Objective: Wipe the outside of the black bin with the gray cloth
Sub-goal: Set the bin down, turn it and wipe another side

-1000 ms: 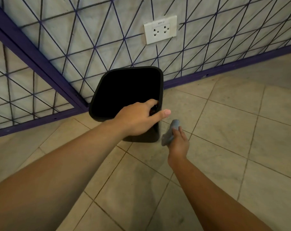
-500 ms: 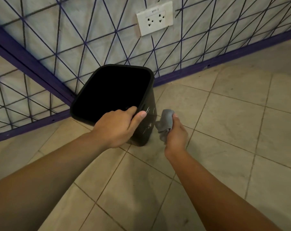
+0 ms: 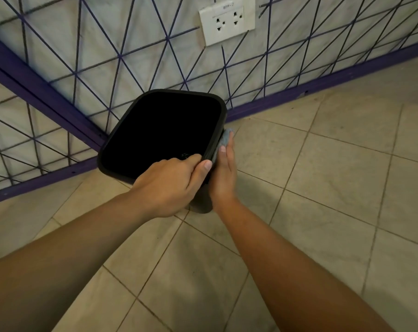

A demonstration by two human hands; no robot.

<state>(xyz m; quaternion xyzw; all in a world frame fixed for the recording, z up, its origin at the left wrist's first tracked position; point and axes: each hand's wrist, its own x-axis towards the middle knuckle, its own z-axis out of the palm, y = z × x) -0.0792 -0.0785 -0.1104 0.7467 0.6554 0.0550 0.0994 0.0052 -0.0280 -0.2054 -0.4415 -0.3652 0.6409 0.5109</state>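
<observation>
The black bin (image 3: 131, 140) stands on the tiled floor in the wall corner, its dark opening facing up at me. My left hand (image 3: 172, 183) grips its near rim, fingers curled over the edge and thumb on the outside. My right hand (image 3: 223, 171) presses the gray cloth (image 3: 226, 137) flat against the bin's right outer side, fingers stretched along it. Only the cloth's upper end shows above my fingertips. The bin's lower body is mostly hidden behind my hands.
Two walls with purple line patterns and purple skirting (image 3: 323, 82) meet right behind the bin. A white double socket (image 3: 227, 23) is on the wall above. Beige floor tiles (image 3: 335, 176) spread to the right and towards me.
My right hand has gone from holding the bunched cloth beside the bin to pressing it on the bin's right side, higher up. My left hand has kept hold of the rim.
</observation>
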